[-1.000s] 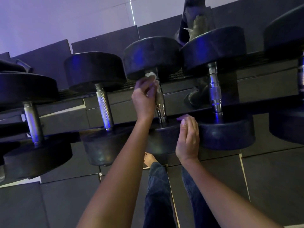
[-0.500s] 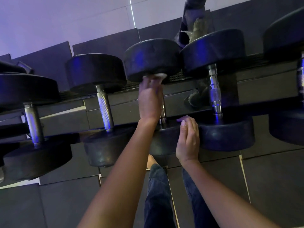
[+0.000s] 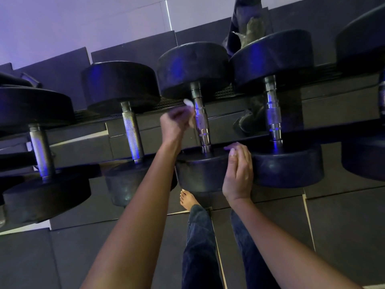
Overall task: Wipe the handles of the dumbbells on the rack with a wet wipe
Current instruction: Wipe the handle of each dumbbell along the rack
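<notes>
Wipe (image 3: 188,103) pinched in left hand (image 3: 176,125) at dumbbell handle (image 3: 201,122), right hand (image 3: 238,174) gripping weight head (image 3: 200,174)

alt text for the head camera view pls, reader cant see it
A person's left hand holds a white wet wipe to the steel handle of a black dumbbell on a rack, while the right hand holds its near end. More dumbbells sit either side.

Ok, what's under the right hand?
The right hand grips the near weight head of the dumbbell at whose handle the left hand holds a wet wipe. The palm covers that head's right edge.
</notes>
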